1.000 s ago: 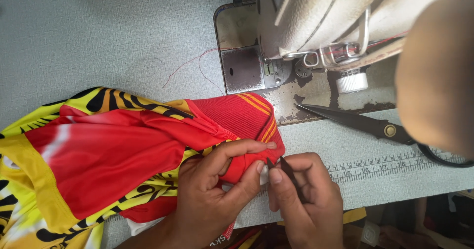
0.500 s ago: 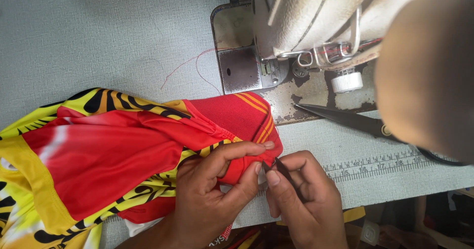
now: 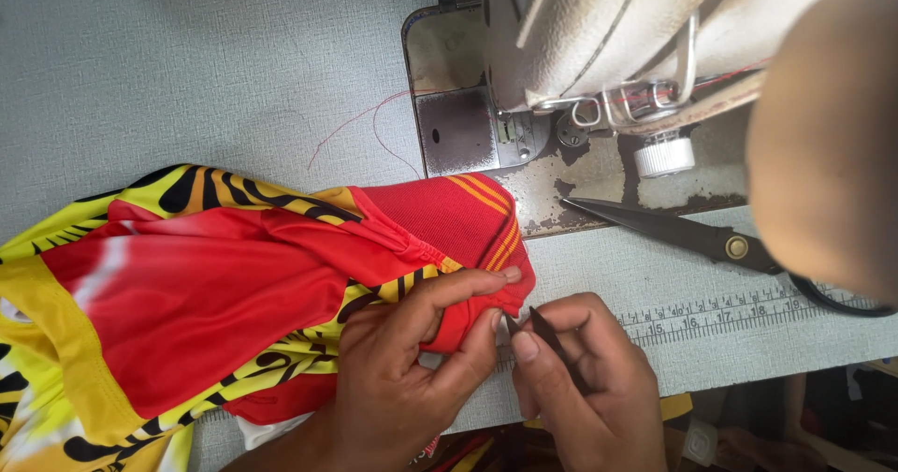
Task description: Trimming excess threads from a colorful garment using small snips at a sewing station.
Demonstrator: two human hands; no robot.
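— Where are the hands?

— Both sit at about six o'clock, low in the view. The left hand (image 3: 402,378) pinches the folded edge of the garment (image 3: 215,294), thumb and forefinger closed on the red ribbed cuff (image 3: 468,219). The right hand (image 3: 589,388) is just beside it, at its three o'clock, with thumb and forefinger closed on a small dark tool (image 3: 547,332).

— What kind of tool?

— Thin, dark, pointed. Its tip meets the fabric edge right where the left thumb presses. I cannot tell exactly what it is.

— And the garment itself?

— It lies on the pale grey surface (image 3: 187,60), spreading from the centre out toward nine o'clock. Red in the middle, with yellow bands and black patterning around the edges. The cuff end points toward the sewing machine (image 3: 599,42).

— Where is the machine?

— At about one o'clock, cream-coloured, its head overhanging a worn metal plate (image 3: 468,126). A loose red thread (image 3: 365,121) trails from the plate toward ten o'clock across the surface.

— Anything else near the hands?

— A pair of black scissors (image 3: 692,233) lies at two o'clock from the right hand, blades shut and pointing toward the cuff, apart from it. A printed ruler strip (image 3: 711,313) runs along the front edge of the surface, just beside the right hand. A blurred, skin-coloured shape (image 3: 823,145) fills the right edge at three o'clock, too close to the camera to make out.
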